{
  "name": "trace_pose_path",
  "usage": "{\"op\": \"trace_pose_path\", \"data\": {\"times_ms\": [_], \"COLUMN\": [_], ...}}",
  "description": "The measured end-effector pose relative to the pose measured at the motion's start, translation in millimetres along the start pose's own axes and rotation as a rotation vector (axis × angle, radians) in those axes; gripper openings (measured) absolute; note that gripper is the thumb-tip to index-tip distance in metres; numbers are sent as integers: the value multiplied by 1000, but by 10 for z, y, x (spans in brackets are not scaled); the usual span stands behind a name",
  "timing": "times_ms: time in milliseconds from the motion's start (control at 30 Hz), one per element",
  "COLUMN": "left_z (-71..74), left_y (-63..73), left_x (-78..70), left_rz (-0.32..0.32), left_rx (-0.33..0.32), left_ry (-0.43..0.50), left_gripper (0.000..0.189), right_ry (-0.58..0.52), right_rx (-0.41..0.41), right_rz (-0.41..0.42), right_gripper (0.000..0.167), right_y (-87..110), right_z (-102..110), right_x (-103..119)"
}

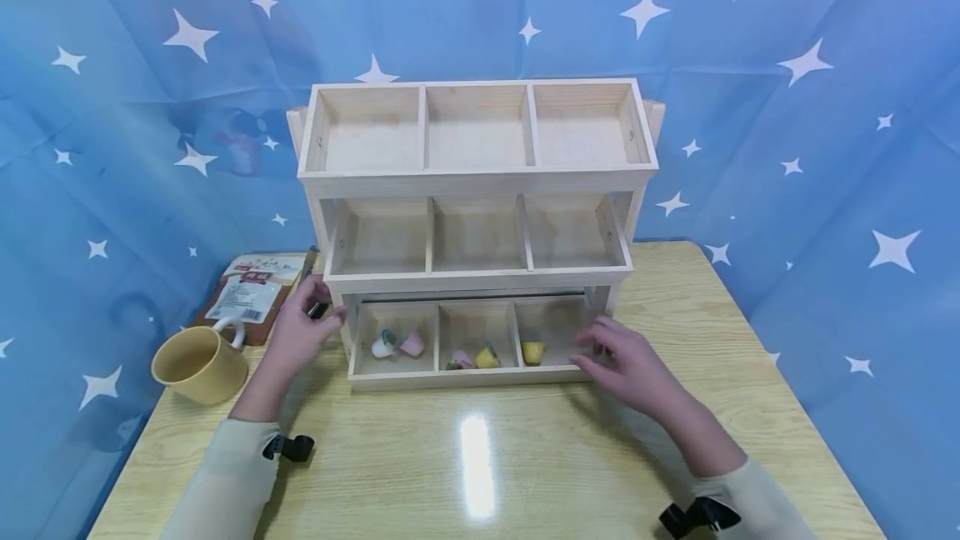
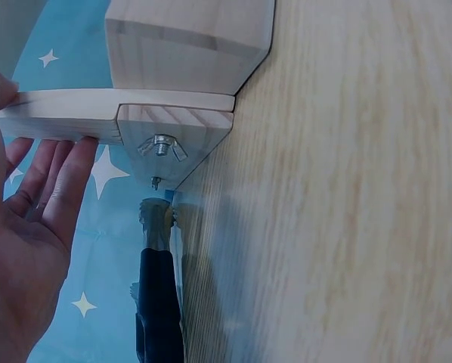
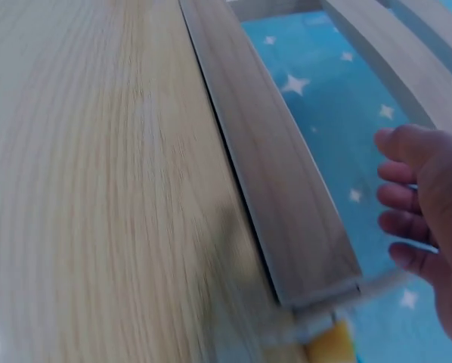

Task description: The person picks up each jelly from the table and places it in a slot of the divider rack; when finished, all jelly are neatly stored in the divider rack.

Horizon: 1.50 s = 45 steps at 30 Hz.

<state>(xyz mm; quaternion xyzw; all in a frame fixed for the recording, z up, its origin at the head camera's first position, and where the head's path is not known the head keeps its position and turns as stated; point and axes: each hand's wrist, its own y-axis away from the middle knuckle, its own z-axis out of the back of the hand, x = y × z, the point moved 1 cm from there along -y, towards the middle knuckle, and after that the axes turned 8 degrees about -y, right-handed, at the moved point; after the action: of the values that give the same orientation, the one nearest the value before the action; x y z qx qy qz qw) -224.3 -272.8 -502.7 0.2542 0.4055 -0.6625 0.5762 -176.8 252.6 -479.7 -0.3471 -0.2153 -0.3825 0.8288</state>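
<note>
A three-tier pale wooden rack [image 1: 480,183] stands on the table, each tier split into three compartments. My left hand [image 1: 303,319] grips its left side upright; in the left wrist view the thumb and fingers [image 2: 75,178] lie on opposite faces of the board. By the right end of the bottom tray [image 1: 468,379], my right hand [image 1: 626,361] hovers with loosely bent fingers; the right wrist view shows nothing in it. Inside that tray lie a white trinket [image 1: 384,345], a pink one [image 1: 412,344], another pink one [image 1: 462,359], and two yellow ones [image 1: 487,357] [image 1: 533,352].
On the left stands a yellow mug [image 1: 198,365] with a white handle. Behind it lies a brown and white packet [image 1: 251,294]. A black-handled tool [image 2: 158,295] is beside the rack's left foot, near a wing nut [image 2: 162,145]. A blue star-patterned curtain [image 1: 480,15] hangs behind.
</note>
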Motion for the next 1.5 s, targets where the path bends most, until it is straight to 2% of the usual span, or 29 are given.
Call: {"op": "trace_pose_path", "data": {"times_ms": [167,333,467,633,767,1000,1233,1500], "left_z": [5,10,1,-4,-2,-2,-5,3], "left_y": [20,18,18,24,31,31,28,11], "left_x": [-42,-58,-59,-40,-51,-50,-18,-9], "left_rz": [5,-11,-16,-4,2,-5,-6,-26], "left_rx": [-5,-3,3,2,3,3,5,3], "left_ry": [7,-1,3,1,-2,-26,-4,1], "left_gripper": [32,35,35,33,33,34,30,31], "right_ry": [21,62,58,-18,-69,-69,-64,-55], "right_rx": [-84,-120,-69,39,70,74,82,43], "right_rz": [-13,-97,-199,-353,-427,-483,-529,-542], "right_gripper": [24,31,46,59,65,67,62,53], "right_y": [163,289,355,405,439,464,434,447], "right_z": [199,313,344,372,378,336,294,273], "right_x": [-118,-289,-425,-555,-638,-745,-774,-782]}}
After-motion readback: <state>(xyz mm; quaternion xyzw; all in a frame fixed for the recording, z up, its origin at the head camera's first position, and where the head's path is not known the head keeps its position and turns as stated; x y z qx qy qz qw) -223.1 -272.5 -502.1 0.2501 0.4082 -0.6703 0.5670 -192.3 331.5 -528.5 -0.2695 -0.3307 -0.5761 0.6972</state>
